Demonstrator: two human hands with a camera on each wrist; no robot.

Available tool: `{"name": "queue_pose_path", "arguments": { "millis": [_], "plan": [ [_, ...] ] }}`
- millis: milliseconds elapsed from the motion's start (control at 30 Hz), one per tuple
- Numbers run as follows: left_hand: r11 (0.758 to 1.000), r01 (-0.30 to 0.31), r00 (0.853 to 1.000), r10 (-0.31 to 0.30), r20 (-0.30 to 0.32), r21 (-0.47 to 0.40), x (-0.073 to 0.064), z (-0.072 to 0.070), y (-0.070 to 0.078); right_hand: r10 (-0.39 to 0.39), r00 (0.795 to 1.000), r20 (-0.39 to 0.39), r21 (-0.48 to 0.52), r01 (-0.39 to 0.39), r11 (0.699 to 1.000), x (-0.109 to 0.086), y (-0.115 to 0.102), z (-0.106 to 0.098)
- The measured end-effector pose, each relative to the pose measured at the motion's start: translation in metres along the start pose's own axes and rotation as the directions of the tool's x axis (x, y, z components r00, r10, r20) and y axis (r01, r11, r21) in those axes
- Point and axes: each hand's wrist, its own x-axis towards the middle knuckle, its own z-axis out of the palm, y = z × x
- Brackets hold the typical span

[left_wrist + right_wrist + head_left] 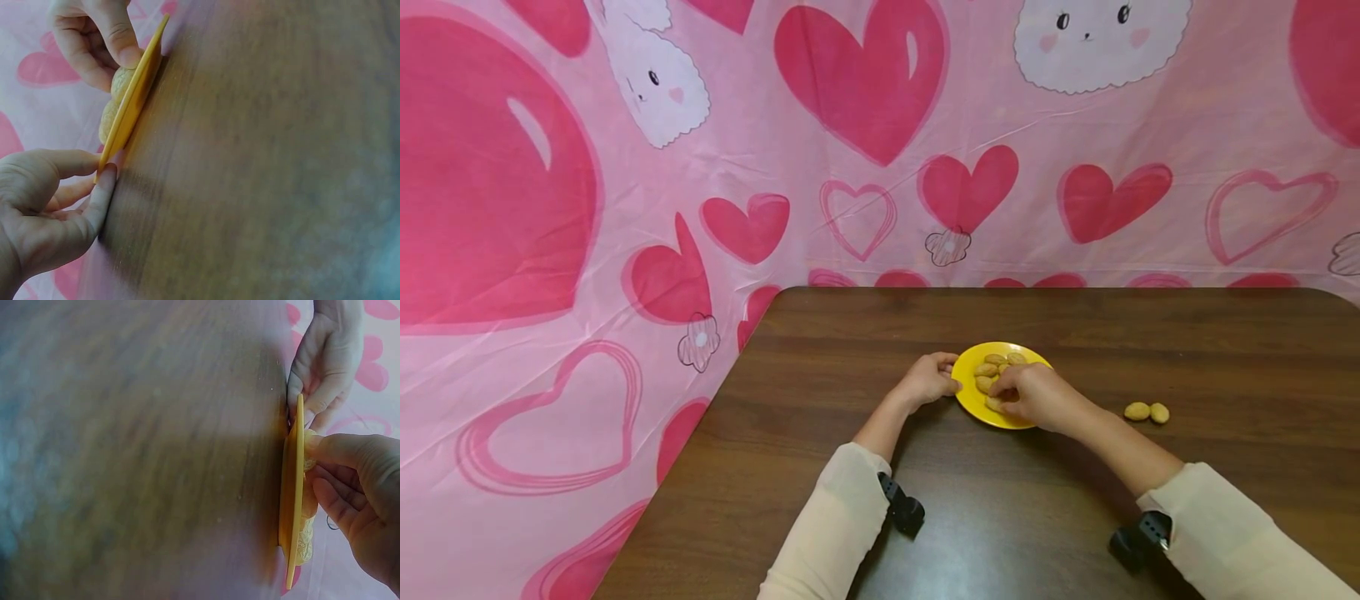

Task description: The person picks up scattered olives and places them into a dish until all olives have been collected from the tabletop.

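Note:
A round yellow plate (967,393) bears several tan, oval nut-like pieces (986,370). My left hand (927,380) pinches the plate's left rim between thumb and fingers, which the left wrist view shows with the plate (140,94) edge-on. Over the plate's right side, my right hand (1039,398) pinches one nut-like piece (993,404) near the front of the plate. In the right wrist view, the thumb and fingertips of the right hand (369,494) meet at that piece (310,442), close against the plate surface. The right hand hides some of the other pieces.
Two more nut-like pieces (1137,411) lie side by side on the brown wooden table (850,333), right of the plate. A pink curtain (880,217) with hearts hangs behind and to the left. Black wrist cameras (907,515) hang below both sleeves, over the table.

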Motion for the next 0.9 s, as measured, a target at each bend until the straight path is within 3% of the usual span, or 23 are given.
{"name": "queue_pose_path", "arguments": {
  "millis": [367, 633, 900],
  "plan": [
    [1.0, 0.002, 1.0, -0.002, -0.002, -0.007, -0.001, 0.001, 0.002, 0.008, 1.0, 0.018, 0.014, -0.008, 1.0, -0.002, 0.0, -0.001],
    [1.0, -0.006, 1.0, 0.006, -0.009, 0.012, 0.0, 0.001, 0.001, -0.023, 1.0, -0.016, 0.02, 0.023, 1.0, -0.004, 0.002, -0.004],
    [1.0, -0.005, 1.0, 0.005, -0.009, 0.018, 0.0, 0.001, 0.0, 0.006, 0.999, -0.052, 0.026, -0.004, 1.0, -0.009, 0.005, -0.013]
  ]
}}
